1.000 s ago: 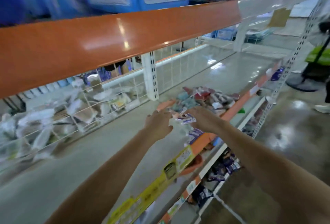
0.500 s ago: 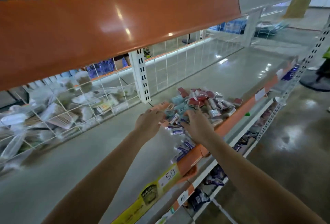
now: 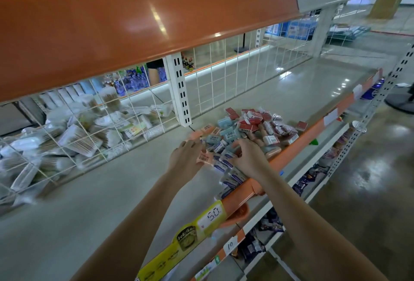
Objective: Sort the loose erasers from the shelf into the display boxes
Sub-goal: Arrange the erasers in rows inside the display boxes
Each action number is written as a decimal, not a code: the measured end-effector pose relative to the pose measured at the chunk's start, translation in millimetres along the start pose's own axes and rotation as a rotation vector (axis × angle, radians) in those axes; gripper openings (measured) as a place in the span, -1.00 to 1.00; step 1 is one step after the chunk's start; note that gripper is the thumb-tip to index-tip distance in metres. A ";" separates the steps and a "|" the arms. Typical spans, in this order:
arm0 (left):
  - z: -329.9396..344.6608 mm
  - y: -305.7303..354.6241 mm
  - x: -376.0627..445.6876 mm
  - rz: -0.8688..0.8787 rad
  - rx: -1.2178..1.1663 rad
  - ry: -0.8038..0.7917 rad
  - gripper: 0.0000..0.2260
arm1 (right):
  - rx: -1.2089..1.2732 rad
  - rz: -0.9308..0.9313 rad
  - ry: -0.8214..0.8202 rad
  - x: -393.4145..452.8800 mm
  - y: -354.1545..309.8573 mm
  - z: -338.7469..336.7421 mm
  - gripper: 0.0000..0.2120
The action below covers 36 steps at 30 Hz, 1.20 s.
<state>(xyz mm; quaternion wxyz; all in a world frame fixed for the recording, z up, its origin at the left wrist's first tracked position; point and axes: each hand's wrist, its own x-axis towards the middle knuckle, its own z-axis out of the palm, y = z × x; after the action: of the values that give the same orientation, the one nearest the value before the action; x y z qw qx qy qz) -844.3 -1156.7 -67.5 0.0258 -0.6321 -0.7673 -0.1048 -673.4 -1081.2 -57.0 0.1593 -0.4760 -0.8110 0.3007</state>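
A heap of loose wrapped erasers (image 3: 251, 128) lies on the grey shelf (image 3: 112, 191), in red, light blue, white-and-blue and peach wrappers. My left hand (image 3: 184, 155) rests at the heap's near left edge, fingers curled around a peach eraser with a barcode (image 3: 205, 158). To its right, my right hand (image 3: 246, 157) lies palm down on several white-and-blue erasers (image 3: 224, 162), fingers spread over them. More white-and-blue erasers (image 3: 233, 178) sit against the orange shelf lip. I see no display box.
An orange beam (image 3: 134, 27) overhangs the shelf. A white wire grid (image 3: 89, 124) at the back holds bagged cotton swabs. The orange front lip (image 3: 291, 153) carries a yellow price tag (image 3: 210, 215). Packaged goods fill a lower shelf (image 3: 302, 182). Polished floor lies to the right.
The view has tilted down and closer to the heap. Both hands have reached further into the near edge of the eraser heap; the left now curls on a peach eraser.
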 end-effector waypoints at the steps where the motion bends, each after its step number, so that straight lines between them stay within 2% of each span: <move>1: -0.3 -0.5 -3.3 -0.007 -0.020 0.011 -0.70 | 0.010 -0.001 0.006 -0.4 0.0 2.0 -0.68; 7: -6.4 -13.0 -20.0 -0.026 -0.149 0.089 -0.74 | 0.026 -0.076 0.028 -5.9 -4.7 1.5 -0.72; 11: -19.4 -23.3 -36.1 -0.055 -0.283 0.166 -0.88 | 0.090 -0.157 0.065 -13.3 -11.2 1.1 -0.73; 14: -31.5 -25.6 -54.4 -0.188 -0.478 0.153 -0.92 | 0.157 -0.213 0.056 -20.2 -21.1 8.1 -0.76; 19: -45.8 -30.8 -88.1 -0.448 -0.975 0.076 -0.98 | 0.347 -0.282 -0.028 -40.1 -51.1 22.7 -0.81; 23: -61.4 -36.3 -121.8 -0.608 -1.257 0.150 -0.92 | 0.466 -0.327 -0.106 -55.2 -76.6 41.4 -0.83; 27: -77.0 -58.1 -166.4 -0.675 -1.271 0.278 -0.95 | 0.540 -0.403 -0.193 -68.8 -109.4 69.6 -0.83; 32: -104.8 -88.4 -228.4 -0.798 -1.307 0.479 -0.85 | 0.563 -0.568 -0.322 -96.6 -158.8 107.2 -0.82; 36: -133.8 -116.5 -293.7 -0.856 -1.267 0.587 -0.85 | 0.557 -0.683 -0.407 -130.3 -206.9 138.8 -0.82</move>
<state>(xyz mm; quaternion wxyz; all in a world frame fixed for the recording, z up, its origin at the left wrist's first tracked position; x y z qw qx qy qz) -911.7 -1486.7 -2.3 -0.1785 -0.1260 -0.6994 -0.6806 -824.2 -1316.7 -27.7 0.2084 -0.0535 -0.8243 0.5237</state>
